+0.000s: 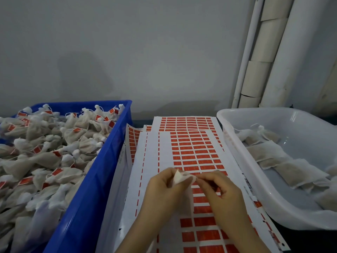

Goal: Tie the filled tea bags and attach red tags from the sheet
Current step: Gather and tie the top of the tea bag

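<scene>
White, soft tea bag [179, 177] (crinkly cloth) sits pinched between my left hand [164, 190] and right hand [218, 190], fingers curled on it, over the red tag sheet [191, 150].

A plain grey wall [145, 52] closes off the back of a dimly lit work area.
White pipes [284, 57] and a column of pale cylindrical rolls [262, 59] stand leaning slightly in the right corner. A soft shadow falls across the lower left of the wall. A dark tabletop [140, 121] shows in a narrow strip at the wall's foot and again at the lower right edge.
</scene>
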### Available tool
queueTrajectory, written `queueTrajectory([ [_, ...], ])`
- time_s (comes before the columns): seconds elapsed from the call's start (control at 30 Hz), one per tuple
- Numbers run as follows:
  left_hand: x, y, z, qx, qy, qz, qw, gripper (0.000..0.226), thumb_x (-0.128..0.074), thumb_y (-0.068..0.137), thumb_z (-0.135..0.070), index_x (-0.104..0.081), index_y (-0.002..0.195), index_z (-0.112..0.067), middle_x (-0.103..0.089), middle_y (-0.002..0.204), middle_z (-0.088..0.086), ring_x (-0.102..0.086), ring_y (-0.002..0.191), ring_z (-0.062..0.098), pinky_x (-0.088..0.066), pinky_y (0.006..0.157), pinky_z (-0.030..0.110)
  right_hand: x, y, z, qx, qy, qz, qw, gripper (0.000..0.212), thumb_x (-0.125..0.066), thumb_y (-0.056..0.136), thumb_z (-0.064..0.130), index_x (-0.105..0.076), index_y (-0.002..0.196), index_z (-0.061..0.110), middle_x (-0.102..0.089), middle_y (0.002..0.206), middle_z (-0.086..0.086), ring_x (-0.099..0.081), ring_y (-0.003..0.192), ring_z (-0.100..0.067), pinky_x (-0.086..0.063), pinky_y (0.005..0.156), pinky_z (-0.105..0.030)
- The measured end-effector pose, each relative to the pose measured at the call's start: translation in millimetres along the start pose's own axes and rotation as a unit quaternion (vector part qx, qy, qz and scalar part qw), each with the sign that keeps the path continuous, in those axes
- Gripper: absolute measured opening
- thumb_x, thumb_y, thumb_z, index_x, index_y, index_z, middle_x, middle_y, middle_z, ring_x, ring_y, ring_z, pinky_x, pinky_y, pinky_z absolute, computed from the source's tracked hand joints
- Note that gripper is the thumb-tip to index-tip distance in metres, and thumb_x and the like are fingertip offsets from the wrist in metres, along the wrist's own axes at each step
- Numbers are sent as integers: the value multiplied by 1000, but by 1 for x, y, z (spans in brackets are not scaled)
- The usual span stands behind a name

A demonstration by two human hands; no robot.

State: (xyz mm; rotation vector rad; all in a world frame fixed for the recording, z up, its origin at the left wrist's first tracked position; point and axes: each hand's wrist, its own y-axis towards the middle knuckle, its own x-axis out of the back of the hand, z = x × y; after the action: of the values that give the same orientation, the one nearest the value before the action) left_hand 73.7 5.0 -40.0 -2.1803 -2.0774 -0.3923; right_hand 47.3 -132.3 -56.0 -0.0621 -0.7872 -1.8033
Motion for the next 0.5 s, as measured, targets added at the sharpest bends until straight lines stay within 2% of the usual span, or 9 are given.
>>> queueTrajectory([
  [0.1,-5,10,-7,9,-22,-10,1000,19,-74,74,-36,-58,81,-31,-61,73,-22,-61,68,3,-41,44,3,6,11,1,-3,-4,-20,1000,13,-51,72,46,-54,84,46,-62,90,22,-58,85,5,-43,69,-2],
  [0.2,-9,12,-2,27,-29,3,999,26,-76,73,-40,-55,87,-32,-61,84,-19,-63,74,5,-44,48,6,11,23,4,11,-13,-23,1000,7,-57,76,40,-53,80,45,-59,87,28,-55,88,12,-39,66,4],
  [0.23,-10,12,0,32,-25,16,999,28,-76,73,-39,-55,90,-34,-60,89,-19,-62,78,7,-45,48,6,12,27,4,19,-20,-19,999,11,-59,78,35,-53,79,45,-57,86,29,-53,89,15,-37,66,5],
  [0.33,-11,10,3,27,-30,43,998,32,-78,73,-36,-58,96,-44,-59,94,-24,-60,86,7,-45,49,5,7,33,6,42,-42,-4,998,10,-53,79,36,-49,81,45,-56,87,27,-57,84,6,-39,69,3],
  [0.4,-10,7,3,16,-41,56,997,27,-78,72,-35,-61,90,-45,-64,88,-28,-63,84,1,-45,52,3,1,32,4,37,-47,-9,998,6,-50,79,36,-49,79,42,-56,86,23,-56,82,2,-40,67,-1],
  [0.5,-8,5,7,9,-38,48,998,22,-78,73,-35,-62,86,-42,-58,84,-42,-55,84,-18,-41,50,0,-5,24,0,30,-37,-36,998,11,-51,83,29,-49,75,36,-56,81,20,-56,79,1,-40,64,-2],
])
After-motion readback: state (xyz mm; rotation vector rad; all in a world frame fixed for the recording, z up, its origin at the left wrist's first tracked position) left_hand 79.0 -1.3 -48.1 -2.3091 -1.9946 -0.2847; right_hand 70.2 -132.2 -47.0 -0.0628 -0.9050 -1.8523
